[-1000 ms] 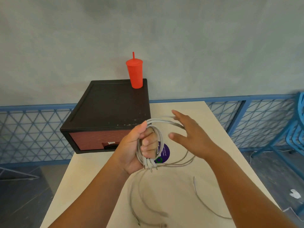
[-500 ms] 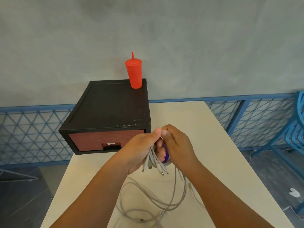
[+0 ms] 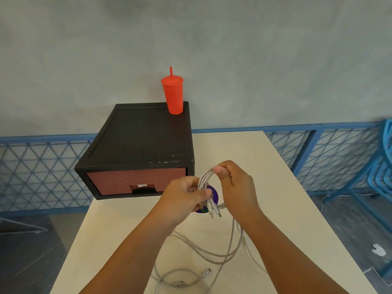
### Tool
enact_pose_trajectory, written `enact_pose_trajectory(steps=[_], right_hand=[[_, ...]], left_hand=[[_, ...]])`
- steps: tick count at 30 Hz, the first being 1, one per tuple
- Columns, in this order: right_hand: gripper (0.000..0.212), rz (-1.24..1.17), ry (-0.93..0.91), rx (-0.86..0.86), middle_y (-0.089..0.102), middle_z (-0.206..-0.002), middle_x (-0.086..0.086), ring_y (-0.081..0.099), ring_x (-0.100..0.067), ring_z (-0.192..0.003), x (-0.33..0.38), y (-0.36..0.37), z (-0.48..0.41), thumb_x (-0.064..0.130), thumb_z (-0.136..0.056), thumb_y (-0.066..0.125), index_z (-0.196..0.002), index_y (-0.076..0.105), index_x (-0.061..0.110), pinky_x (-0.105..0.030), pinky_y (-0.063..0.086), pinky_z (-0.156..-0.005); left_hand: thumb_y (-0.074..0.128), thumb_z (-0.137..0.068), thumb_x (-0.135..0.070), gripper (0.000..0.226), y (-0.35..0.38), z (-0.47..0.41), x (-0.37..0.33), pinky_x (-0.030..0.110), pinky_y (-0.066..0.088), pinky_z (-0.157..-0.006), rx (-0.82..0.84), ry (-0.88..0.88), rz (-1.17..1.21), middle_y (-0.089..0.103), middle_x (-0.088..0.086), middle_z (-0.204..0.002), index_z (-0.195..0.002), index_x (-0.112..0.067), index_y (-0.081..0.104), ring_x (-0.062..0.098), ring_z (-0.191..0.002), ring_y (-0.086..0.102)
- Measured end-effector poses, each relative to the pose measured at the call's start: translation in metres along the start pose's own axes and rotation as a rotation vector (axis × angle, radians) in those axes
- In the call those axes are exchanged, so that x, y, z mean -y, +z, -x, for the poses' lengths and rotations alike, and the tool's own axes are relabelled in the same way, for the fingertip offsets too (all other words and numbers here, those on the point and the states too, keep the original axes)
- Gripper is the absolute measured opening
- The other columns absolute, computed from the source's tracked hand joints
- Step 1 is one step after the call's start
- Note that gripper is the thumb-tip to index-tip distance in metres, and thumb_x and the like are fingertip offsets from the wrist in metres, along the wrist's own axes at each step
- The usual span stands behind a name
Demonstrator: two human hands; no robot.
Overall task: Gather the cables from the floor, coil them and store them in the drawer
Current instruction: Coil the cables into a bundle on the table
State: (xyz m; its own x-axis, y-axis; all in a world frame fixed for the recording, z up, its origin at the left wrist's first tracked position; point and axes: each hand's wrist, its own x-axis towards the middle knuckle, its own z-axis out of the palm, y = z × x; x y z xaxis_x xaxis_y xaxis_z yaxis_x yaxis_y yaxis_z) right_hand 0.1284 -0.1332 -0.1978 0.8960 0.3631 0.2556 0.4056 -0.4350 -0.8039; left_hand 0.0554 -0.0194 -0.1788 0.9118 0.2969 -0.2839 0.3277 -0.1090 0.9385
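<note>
A bundle of grey-white cables [image 3: 205, 179] is held up over the cream table [image 3: 265, 166]. My left hand [image 3: 184, 196] grips the bundle near its plug ends, which hang down between my hands. My right hand [image 3: 235, 185] pinches the top of the loop between thumb and fingers. The loose lengths of the cables [image 3: 229, 251] trail down onto the table in front of me. The black drawer unit [image 3: 140, 149] with a shut red-brown drawer front [image 3: 118, 181] stands at the table's back left.
A red cup with a straw [image 3: 172, 94] stands on the drawer unit's back right corner. A purple round sticker [image 3: 213, 194] shows behind the cables. Blue lattice fencing [image 3: 38, 166] runs behind the table, and a blue chair [image 3: 377, 172] stands at the right.
My right hand went from open beside the coil to pinching the top of the loop. Both hands moved slightly right, and more loose cable now lies looped on the table.
</note>
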Motion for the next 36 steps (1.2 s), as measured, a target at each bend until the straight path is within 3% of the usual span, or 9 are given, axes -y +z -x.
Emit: enact_pose_trajectory(steps=[5, 8, 12, 17, 21, 26, 31, 34, 36], right_hand=[[0.017, -0.020, 0.019, 0.043, 0.057, -0.086, 0.007, 0.053, -0.006, -0.066, 0.006, 0.004, 0.007, 0.034, -0.095, 0.037, -0.091, 0.050, 0.024, -0.002, 0.038, -0.056], [0.020, -0.040, 0.026, 0.040, 0.057, -0.086, 0.008, 0.052, -0.002, -0.062, 0.006, 0.004, 0.005, 0.034, -0.095, 0.037, -0.094, 0.053, 0.022, -0.002, 0.038, -0.054], [0.029, -0.052, 0.020, 0.040, 0.062, -0.089, 0.004, 0.059, -0.011, -0.078, 0.003, 0.005, 0.003, 0.035, -0.095, 0.036, -0.099, 0.058, 0.016, -0.007, 0.041, -0.066], [0.019, -0.074, 0.024, 0.069, 0.062, -0.087, 0.006, 0.060, -0.011, -0.076, -0.001, 0.007, 0.008, 0.032, -0.096, 0.036, -0.092, 0.053, 0.024, -0.013, 0.045, -0.069], [0.019, -0.055, 0.002, 0.099, 0.059, -0.087, 0.007, 0.057, -0.010, -0.075, 0.001, 0.005, 0.009, 0.032, -0.095, 0.037, -0.094, 0.053, 0.024, -0.011, 0.043, -0.069], [0.022, -0.008, -0.032, 0.169, 0.058, -0.091, 0.007, 0.060, -0.015, -0.087, 0.001, -0.002, 0.008, 0.032, -0.094, 0.041, -0.103, 0.056, 0.019, -0.022, 0.051, -0.075], [0.003, -0.077, -0.085, 0.177, 0.058, -0.081, 0.010, 0.060, -0.011, -0.076, 0.010, -0.004, 0.009, 0.033, -0.093, 0.044, -0.093, 0.047, 0.031, -0.019, 0.051, -0.067], [0.006, -0.103, -0.108, 0.174, 0.057, -0.078, 0.013, 0.059, -0.008, -0.074, 0.016, -0.004, 0.009, 0.031, -0.094, 0.044, -0.091, 0.049, 0.030, -0.019, 0.050, -0.069], [0.008, -0.086, -0.120, 0.185, 0.058, -0.079, 0.011, 0.060, -0.009, -0.074, 0.016, -0.005, 0.008, 0.031, -0.094, 0.044, -0.090, 0.050, 0.029, -0.023, 0.051, -0.071]], left_hand=[[0.058, -0.085, -0.001, 0.031, 0.006, -0.001, 0.000, 0.040, 0.057, -0.084, -0.014, -0.014, 0.032, 0.068, 0.009, -0.104, -0.110, -0.018, 0.060, 0.026, -0.092, 0.068], [0.055, -0.084, 0.006, 0.041, 0.005, -0.001, 0.001, 0.035, 0.059, -0.079, 0.004, 0.015, 0.154, 0.070, 0.003, -0.100, -0.114, -0.021, 0.057, 0.022, -0.090, 0.070], [0.054, -0.083, 0.012, 0.048, 0.004, -0.002, 0.001, 0.036, 0.058, -0.074, 0.050, 0.046, 0.308, 0.069, 0.003, -0.104, -0.117, -0.022, 0.055, 0.023, -0.089, 0.071], [0.046, -0.083, 0.018, 0.052, 0.003, -0.002, 0.006, 0.026, 0.058, -0.068, 0.175, 0.036, 0.542, 0.064, 0.010, -0.114, -0.119, -0.019, 0.054, 0.025, -0.098, 0.069], [0.051, -0.084, 0.009, 0.044, 0.005, -0.003, 0.006, 0.027, 0.056, -0.065, 0.143, -0.027, 0.520, 0.062, 0.009, -0.095, -0.118, -0.020, 0.055, 0.020, -0.075, 0.064], [0.053, -0.090, -0.013, 0.023, 0.002, -0.003, 0.005, 0.032, 0.056, -0.078, 0.106, -0.050, 0.313, 0.067, 0.009, -0.094, -0.109, -0.025, 0.058, 0.021, -0.084, 0.066], [0.045, -0.092, -0.010, 0.024, -0.005, 0.001, 0.007, 0.022, 0.052, -0.053, 0.311, -0.074, 0.599, 0.048, -0.001, -0.042, -0.113, -0.014, 0.055, 0.008, -0.041, 0.049], [0.051, -0.084, -0.014, 0.032, -0.008, 0.003, 0.009, 0.022, 0.055, -0.056, 0.390, -0.045, 0.734, 0.052, 0.002, -0.048, -0.115, -0.015, 0.057, 0.007, -0.035, 0.048], [0.057, -0.077, -0.009, 0.039, -0.009, 0.002, 0.009, 0.023, 0.055, -0.059, 0.371, -0.014, 0.632, 0.061, 0.002, -0.059, -0.115, -0.017, 0.057, 0.009, -0.042, 0.055]])
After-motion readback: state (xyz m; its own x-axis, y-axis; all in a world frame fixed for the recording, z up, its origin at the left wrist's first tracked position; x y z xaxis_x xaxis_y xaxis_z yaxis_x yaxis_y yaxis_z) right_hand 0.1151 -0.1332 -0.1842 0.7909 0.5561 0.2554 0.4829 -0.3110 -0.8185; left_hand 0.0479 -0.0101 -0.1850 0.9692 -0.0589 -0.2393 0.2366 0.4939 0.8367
